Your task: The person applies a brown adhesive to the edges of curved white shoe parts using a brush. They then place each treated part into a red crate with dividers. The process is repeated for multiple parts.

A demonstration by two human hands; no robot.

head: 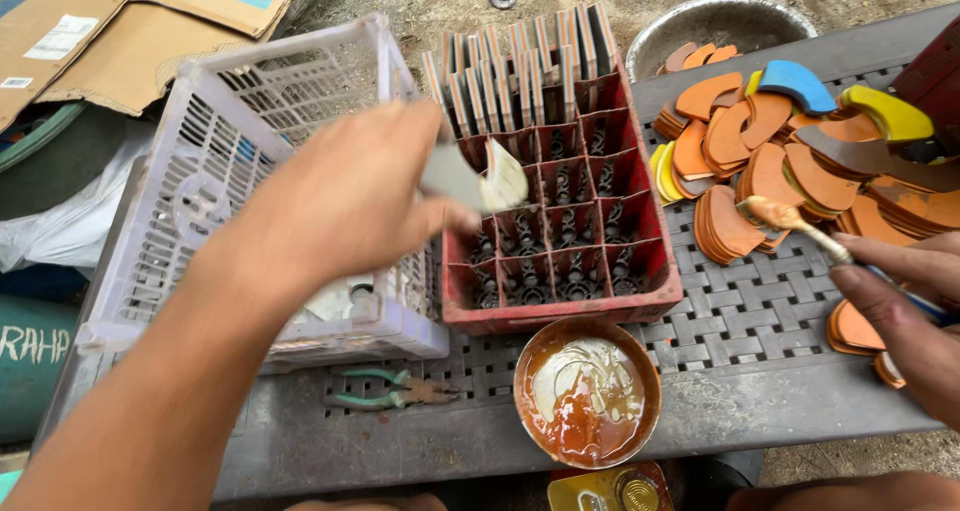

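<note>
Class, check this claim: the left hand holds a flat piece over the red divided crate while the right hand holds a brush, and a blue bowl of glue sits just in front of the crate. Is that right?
Not quite. The head view shows the bowl of glue is orange-brown, not blue. The rest stands: the left hand holds a flat piece over the red divided crate, and the right hand holds a brush.

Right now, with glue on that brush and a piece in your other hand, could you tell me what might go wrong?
The brush in the right hand is loaded and hangs over the orange pieces, so glue may drip on them. The open glue bowl sits near the table edge and could be knocked. The left hand holds a coated piece above the red crate; it might smear the dividers.
</note>
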